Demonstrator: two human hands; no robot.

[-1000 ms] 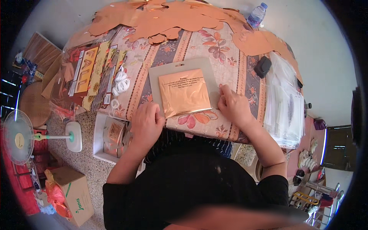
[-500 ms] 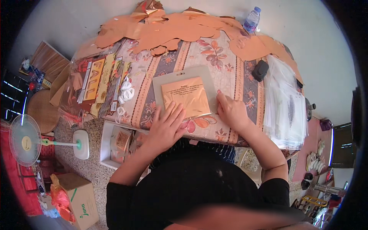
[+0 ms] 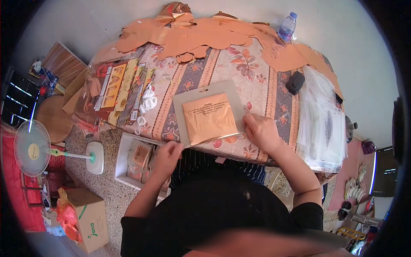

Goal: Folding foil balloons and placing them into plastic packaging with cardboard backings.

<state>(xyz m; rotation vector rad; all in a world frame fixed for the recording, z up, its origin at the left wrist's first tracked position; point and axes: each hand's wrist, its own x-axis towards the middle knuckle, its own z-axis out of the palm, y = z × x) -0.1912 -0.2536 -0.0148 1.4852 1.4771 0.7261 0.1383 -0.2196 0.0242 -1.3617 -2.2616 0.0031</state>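
A clear plastic hang-hole bag (image 3: 181, 113) lies on the patterned tablecloth in front of me, slightly turned. Inside it shows a folded orange sheet (image 3: 209, 124), with dark print across the upper part of the bag. My left hand (image 3: 168, 157) is closed in a pinch at the bag's lower left corner, by the table's front edge. At the bag's right edge, my right hand (image 3: 263, 132) is curled, thumb and forefinger pinching the side. Its other fingers are tucked under the palm.
Orange scalloped cutouts (image 3: 192, 36) spread along the table's far side, near a water bottle (image 3: 287, 26). Clear bags (image 3: 321, 124) are stacked right, by a black object (image 3: 295, 82). Printed packs (image 3: 113, 92) and white cord (image 3: 148, 99) lie left. A white box (image 3: 122, 167) sits below.
My left hand has lifted off the bag's face and moved down and left to its lower left corner. The right hand keeps its place at the right edge. The view has shifted slightly.
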